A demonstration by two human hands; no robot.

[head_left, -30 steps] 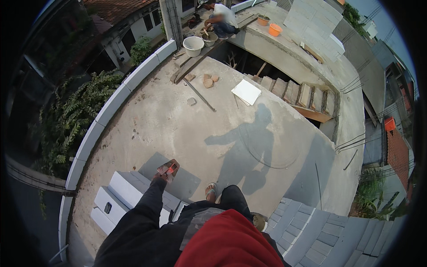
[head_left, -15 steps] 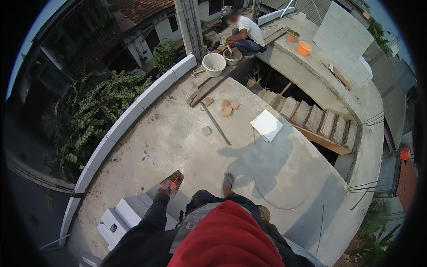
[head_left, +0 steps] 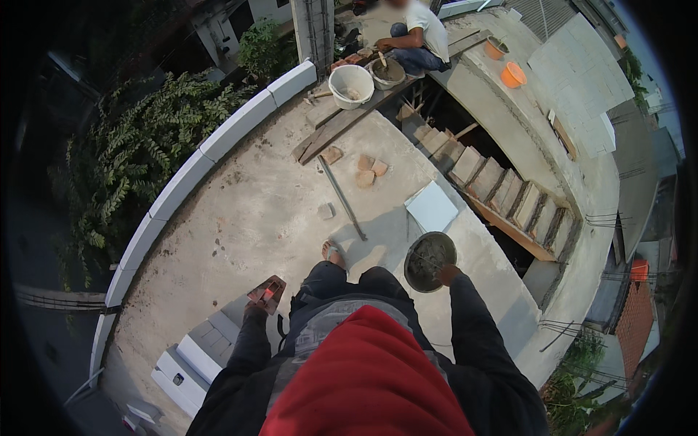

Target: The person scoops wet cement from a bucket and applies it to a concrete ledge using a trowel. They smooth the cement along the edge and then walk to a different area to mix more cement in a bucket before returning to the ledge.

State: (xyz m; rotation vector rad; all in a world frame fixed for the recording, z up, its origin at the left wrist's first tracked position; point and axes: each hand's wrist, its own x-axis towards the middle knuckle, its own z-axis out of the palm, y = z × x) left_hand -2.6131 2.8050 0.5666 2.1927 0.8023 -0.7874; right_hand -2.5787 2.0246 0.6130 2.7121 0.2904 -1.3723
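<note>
My left hand is closed on the near end of a trowel, a flat, mortar-stained blade with a red-orange handle on its upper side. Out to the right, my right hand grips the rim of a round dark bucket. Grey wet mortar fills the bucket's inside. Just beyond it a square white tile-like board lies on the concrete. Beside my left forearm are stacked white blocks.
A row of white blocks edges the slab at left. Ahead lie a metal bar, brick pieces and planks. A white bucket stands near a crouching person. A stairwell opening with steps lies right.
My right hand has come into view with the mortar bucket. I have stepped forward, so the bar, bricks and board appear nearer. The trowel stays in my left hand.
</note>
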